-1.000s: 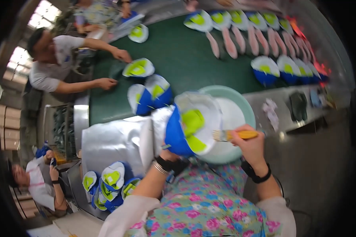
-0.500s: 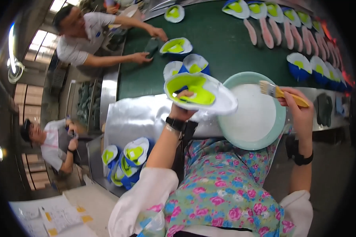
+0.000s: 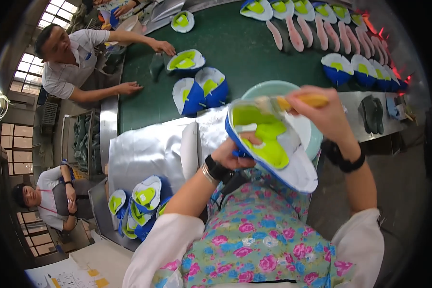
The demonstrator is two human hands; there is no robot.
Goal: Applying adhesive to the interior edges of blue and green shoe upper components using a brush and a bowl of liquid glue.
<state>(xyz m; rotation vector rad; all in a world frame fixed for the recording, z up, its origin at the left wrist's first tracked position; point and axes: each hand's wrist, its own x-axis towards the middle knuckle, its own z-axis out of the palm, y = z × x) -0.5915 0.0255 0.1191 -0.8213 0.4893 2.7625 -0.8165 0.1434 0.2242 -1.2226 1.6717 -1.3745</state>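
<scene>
My left hand [image 3: 231, 154] grips a blue shoe upper [image 3: 272, 139] by its side, thumb inside the opening. The upper is tilted, showing a lime-green inside and a wide white margin. In my right hand [image 3: 319, 111] is a paintbrush [image 3: 314, 99] with a yellow handle; its blurred bristles are at the upper's far edge, and whether they touch cannot be made out. Behind the upper stands a pale green basin [image 3: 261, 88] holding white liquid, partly hidden by the upper and my right hand.
Several uppers [image 3: 211, 89] and pink sole-shaped pieces [image 3: 295, 36] lie on the green belt [image 3: 245, 53]. More uppers [image 3: 146, 194] are piled at left on the metal table [image 3: 144, 144]. A co-worker [image 3: 77, 53] reaches over the belt; another person [image 3: 53, 197] is at far left. Dark foot-shaped forms [image 3: 371, 114] lie at right.
The brush has moved left from over the basin to the upper's far edge. My left hand has brought the upper right and turned it. The co-worker's hands have shifted along the belt's edge.
</scene>
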